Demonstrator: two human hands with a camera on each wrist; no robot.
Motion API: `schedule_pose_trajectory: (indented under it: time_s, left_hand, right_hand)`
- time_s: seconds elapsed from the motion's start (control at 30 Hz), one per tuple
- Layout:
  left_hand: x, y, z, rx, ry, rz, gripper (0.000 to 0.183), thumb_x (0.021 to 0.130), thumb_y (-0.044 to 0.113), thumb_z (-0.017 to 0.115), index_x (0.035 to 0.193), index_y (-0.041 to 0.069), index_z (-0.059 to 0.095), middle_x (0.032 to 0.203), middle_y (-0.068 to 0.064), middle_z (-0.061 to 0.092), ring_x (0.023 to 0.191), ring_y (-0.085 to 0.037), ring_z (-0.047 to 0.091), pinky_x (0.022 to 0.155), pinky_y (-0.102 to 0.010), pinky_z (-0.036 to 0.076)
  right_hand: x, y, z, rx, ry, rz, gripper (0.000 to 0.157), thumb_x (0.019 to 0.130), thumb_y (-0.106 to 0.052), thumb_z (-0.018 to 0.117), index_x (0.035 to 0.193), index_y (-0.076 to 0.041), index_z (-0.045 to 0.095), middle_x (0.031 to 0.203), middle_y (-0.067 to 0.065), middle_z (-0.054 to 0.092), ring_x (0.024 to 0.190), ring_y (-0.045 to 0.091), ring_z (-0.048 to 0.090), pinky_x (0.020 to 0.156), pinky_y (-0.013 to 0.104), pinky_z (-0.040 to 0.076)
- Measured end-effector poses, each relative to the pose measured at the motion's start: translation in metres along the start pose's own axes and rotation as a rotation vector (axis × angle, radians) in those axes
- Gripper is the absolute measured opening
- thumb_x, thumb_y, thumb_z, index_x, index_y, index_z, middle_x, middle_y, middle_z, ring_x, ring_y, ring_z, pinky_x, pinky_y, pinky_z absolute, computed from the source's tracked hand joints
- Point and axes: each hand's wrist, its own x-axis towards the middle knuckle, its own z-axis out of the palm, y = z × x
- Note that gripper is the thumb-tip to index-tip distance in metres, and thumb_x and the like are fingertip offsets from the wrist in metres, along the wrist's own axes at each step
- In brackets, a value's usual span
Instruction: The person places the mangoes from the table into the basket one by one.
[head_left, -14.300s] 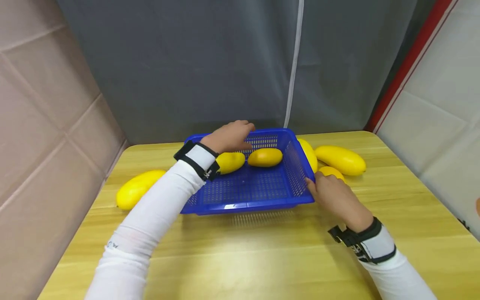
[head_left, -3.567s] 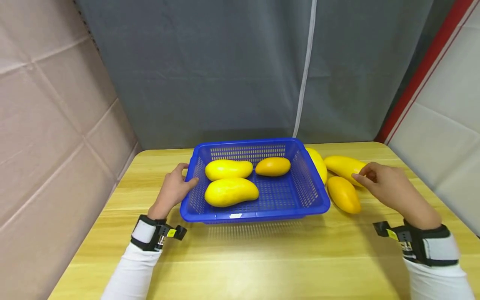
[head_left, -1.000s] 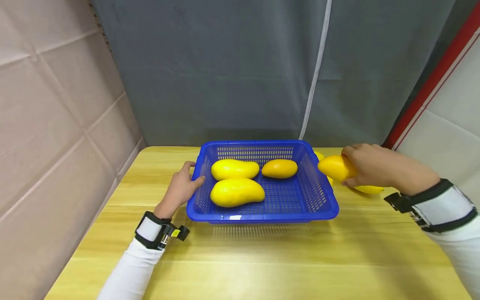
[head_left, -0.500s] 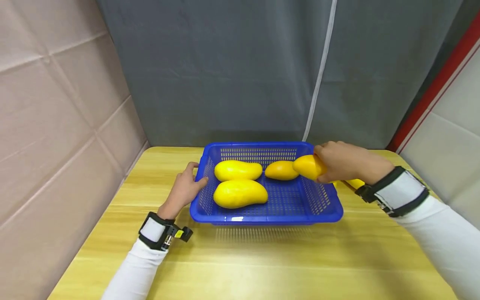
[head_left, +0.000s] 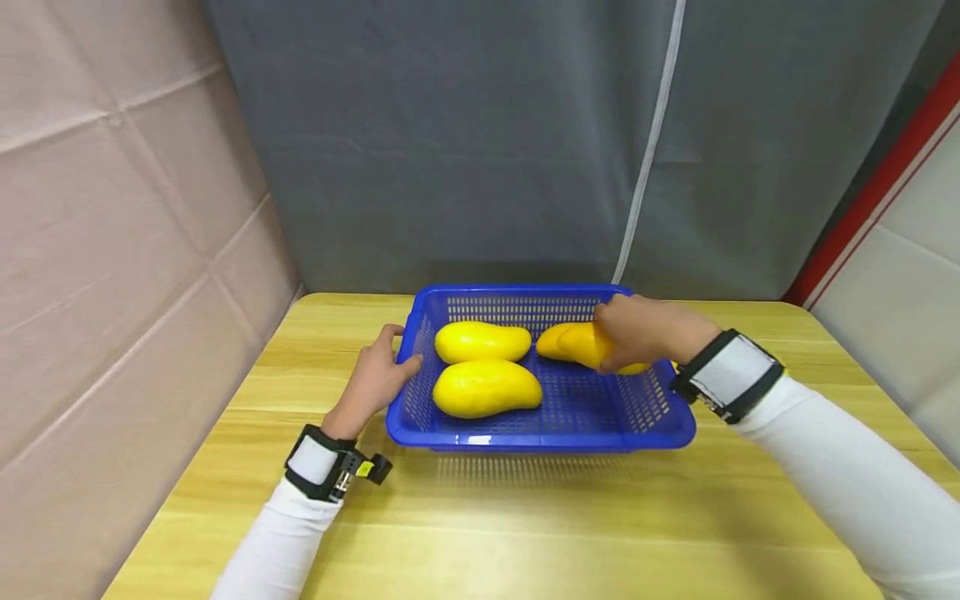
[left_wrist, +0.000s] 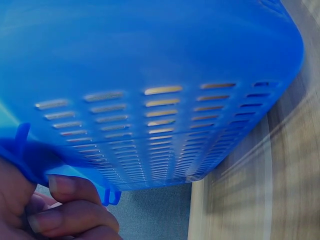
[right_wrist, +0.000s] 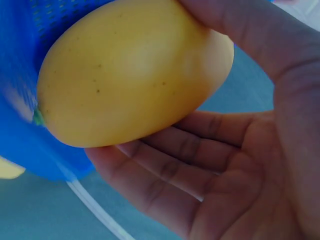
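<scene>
My right hand [head_left: 645, 329] holds an orange-yellow mango [head_left: 588, 348] over the right side of the blue plastic basket [head_left: 540, 439]. In the right wrist view, thumb and fingers wrap this mango [right_wrist: 135, 75], its stem end pointing away from the palm. It overlaps a smaller orange mango [head_left: 550, 341] that lies in the basket. On the left side inside lie two large yellow mangoes, a back one [head_left: 482, 342] and a front one [head_left: 487, 388]. My left hand [head_left: 372, 379] grips the basket's left rim, thumb over the inside; the left wrist view shows its curled fingers [left_wrist: 75, 212] under the rim.
Yellow fruit [head_left: 673, 365] shows in slivers behind my right wrist, right of the basket, mostly hidden. The wooden table [head_left: 525, 533] runs toward me. A grey curtain [head_left: 450, 150] stands behind, with a pale padded wall [head_left: 135, 250] at left and another at right.
My right hand picked the orange-yellow mango off the table right of the basket and carried it left over the rim. Earlier, the front yellow mango went in. The left hand stays on the rim.
</scene>
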Motion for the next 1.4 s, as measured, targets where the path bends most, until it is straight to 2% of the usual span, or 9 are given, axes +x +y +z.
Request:
schedule_pose_trajectory:
  time_s: [0.33, 0.6, 0.8, 1.1, 1.27, 1.4]
  left_hand:
    - [-0.001, 0.0, 0.0, 0.017, 0.009, -0.003, 0.056, 0.092, 0.023, 0.059, 0.138, 0.0, 0.036, 0.094, -0.02, 0.065, 0.067, -0.023, 0.064, 0.057, -0.034, 0.054]
    - [-0.001, 0.0, 0.003, 0.014, 0.015, 0.004, 0.056, 0.092, 0.023, 0.059, 0.137, 0.0, 0.037, 0.092, -0.019, 0.065, 0.065, -0.021, 0.064, 0.056, -0.033, 0.055]
    - [-0.002, 0.001, 0.002, 0.023, 0.02, 0.006, 0.056, 0.091, 0.023, 0.06, 0.137, 0.0, 0.037, 0.087, -0.017, 0.065, 0.063, -0.021, 0.063, 0.055, -0.033, 0.054]
    - [-0.002, -0.001, 0.003, -0.006, 0.011, 0.007, 0.056, 0.092, 0.022, 0.06, 0.137, 0.0, 0.036, 0.09, -0.018, 0.066, 0.062, -0.02, 0.065, 0.053, -0.032, 0.054]
    - [-0.001, -0.002, 0.003, -0.013, 0.009, 0.003, 0.056, 0.092, 0.022, 0.059, 0.138, 0.0, 0.036, 0.092, -0.019, 0.066, 0.062, -0.02, 0.065, 0.052, -0.032, 0.055]
    - [-0.001, -0.002, 0.002, -0.008, 0.015, 0.009, 0.057, 0.092, 0.023, 0.059, 0.138, -0.001, 0.036, 0.093, -0.02, 0.066, 0.063, -0.021, 0.065, 0.053, -0.033, 0.055]
  right_hand:
    - [0.019, -0.02, 0.018, -0.015, -0.069, 0.064, 0.033, 0.068, -0.029, 0.081, 0.075, -0.01, 0.055, 0.074, 0.005, 0.05, 0.064, 0.023, 0.05, 0.055, 0.035, 0.043]
    - [0.028, -0.027, 0.035, 0.064, -0.138, 0.12, 0.023, 0.07, -0.022, 0.08, 0.074, -0.012, 0.06, 0.07, 0.004, 0.053, 0.062, 0.023, 0.05, 0.054, 0.032, 0.043]
    - [0.029, -0.028, 0.043, 0.06, -0.121, 0.123, 0.023, 0.068, -0.019, 0.08, 0.071, -0.013, 0.058, 0.071, 0.004, 0.053, 0.063, 0.024, 0.051, 0.055, 0.035, 0.045]
    - [0.032, -0.028, 0.057, 0.043, -0.108, 0.1, 0.025, 0.066, -0.016, 0.079, 0.064, -0.014, 0.054, 0.064, 0.002, 0.051, 0.061, 0.023, 0.05, 0.053, 0.037, 0.044]
    - [0.032, -0.03, 0.06, 0.035, -0.074, 0.109, 0.032, 0.066, -0.021, 0.085, 0.076, -0.009, 0.057, 0.07, 0.003, 0.054, 0.065, 0.025, 0.053, 0.058, 0.042, 0.049]
    - [0.032, -0.032, 0.062, 0.02, -0.053, 0.126, 0.054, 0.064, -0.029, 0.088, 0.097, 0.0, 0.057, 0.081, 0.008, 0.058, 0.072, 0.028, 0.058, 0.066, 0.047, 0.052]
